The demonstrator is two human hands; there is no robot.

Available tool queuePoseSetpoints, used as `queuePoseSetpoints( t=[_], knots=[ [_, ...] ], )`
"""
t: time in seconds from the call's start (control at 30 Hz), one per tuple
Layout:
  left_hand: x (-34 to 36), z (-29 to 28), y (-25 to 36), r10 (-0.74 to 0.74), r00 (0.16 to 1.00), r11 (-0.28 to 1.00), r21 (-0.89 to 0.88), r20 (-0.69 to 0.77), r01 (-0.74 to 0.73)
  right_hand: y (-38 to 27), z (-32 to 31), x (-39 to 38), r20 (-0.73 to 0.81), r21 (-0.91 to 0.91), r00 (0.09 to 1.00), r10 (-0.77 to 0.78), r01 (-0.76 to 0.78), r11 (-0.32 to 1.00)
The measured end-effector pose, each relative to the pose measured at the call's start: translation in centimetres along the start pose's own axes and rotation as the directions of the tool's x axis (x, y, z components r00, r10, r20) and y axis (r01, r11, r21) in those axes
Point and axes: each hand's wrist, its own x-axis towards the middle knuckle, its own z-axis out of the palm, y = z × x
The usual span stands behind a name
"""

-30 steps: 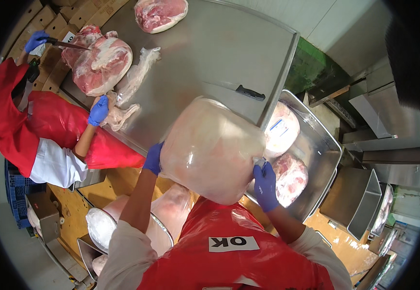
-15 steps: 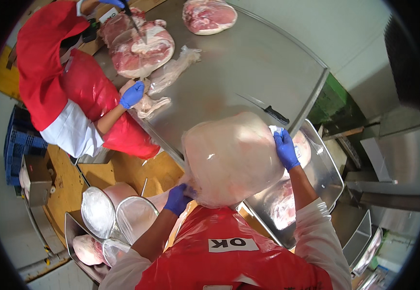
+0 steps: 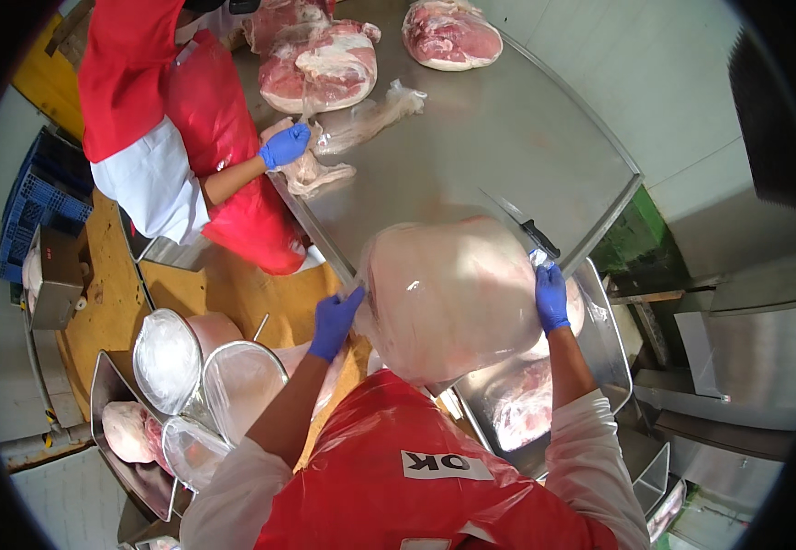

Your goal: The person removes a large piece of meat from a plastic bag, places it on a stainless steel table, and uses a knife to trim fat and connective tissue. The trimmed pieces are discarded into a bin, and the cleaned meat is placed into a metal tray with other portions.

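Observation:
A large pale ham (image 3: 453, 298) in clear plastic is held in front of my apron, by the near edge of the steel table. My left hand (image 3: 336, 323), in a blue glove, is closed at its left side, pinching the plastic. At the right side, my right hand (image 3: 552, 298) is closed on the wrapping, with a bunched whitish bit (image 3: 538, 258) showing above the fingers. A black-handled knife (image 3: 540, 238) lies on the table just beyond that hand.
Across the steel table (image 3: 508, 119), cut hams (image 3: 320, 73) and another ham (image 3: 453, 35) lie. A co-worker in red (image 3: 201, 119) stands at left. A steel tub (image 3: 613, 367) with meat is at my right; clear-bag-lined hoops (image 3: 244, 390) stand lower left.
My left hand has moved up along the left side of the wrapped ham. The view has shifted, and the co-worker's knife hand no longer shows.

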Motion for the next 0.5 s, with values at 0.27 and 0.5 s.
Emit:
queuePoseSetpoints(
  t=[0.27, 0.5],
  knots=[
    [15.5, 5.1, 1.9, 0.251, 0.934, 0.934, -0.19, -0.254, -0.303, -2.2, 0.5, -2.8, -0.171, -0.095, 0.985, 0.02, -0.037, 0.995],
    [14.8, 4.7, 3.6, 0.462, 0.876, 0.791, 0.511, -0.14, -0.336, -1.5, -0.4, -3.7, -0.275, -0.183, 0.961, -0.016, -0.036, 0.982]
  ],
)
